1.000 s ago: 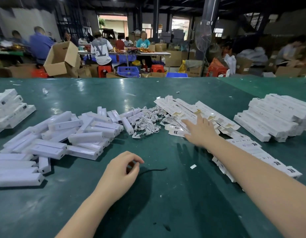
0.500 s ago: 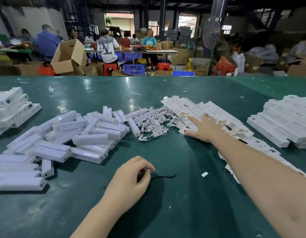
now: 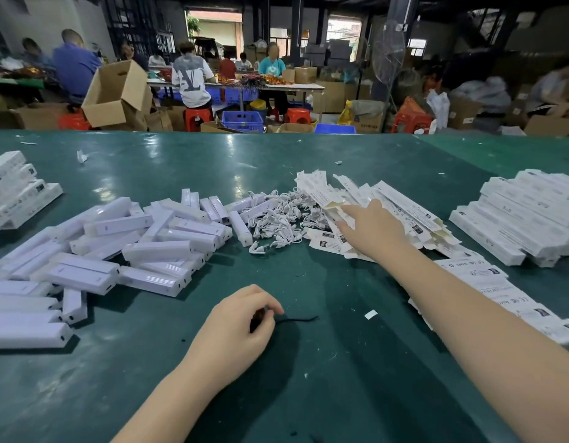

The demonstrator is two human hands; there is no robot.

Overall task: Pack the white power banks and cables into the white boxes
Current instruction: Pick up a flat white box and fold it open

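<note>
A heap of white power banks covers the left half of the green table. A tangle of short white cables lies in the middle. To its right spreads a pile of flat unfolded white boxes. My right hand reaches over that pile, fingers straight and resting on the flat boxes. My left hand rests low on the table near the front, fingers curled round a small dark thing with a thin black strand trailing to the right.
Stacks of assembled white boxes stand at the far right and far left. More flat boxes trail under my right forearm. Paper scraps dot the table. Beyond its far edge, people work among cardboard boxes.
My right hand has slid a little further onto the pile of flat boxes. My left hand has stayed in place on the dark thing. The view has shifted slightly.
</note>
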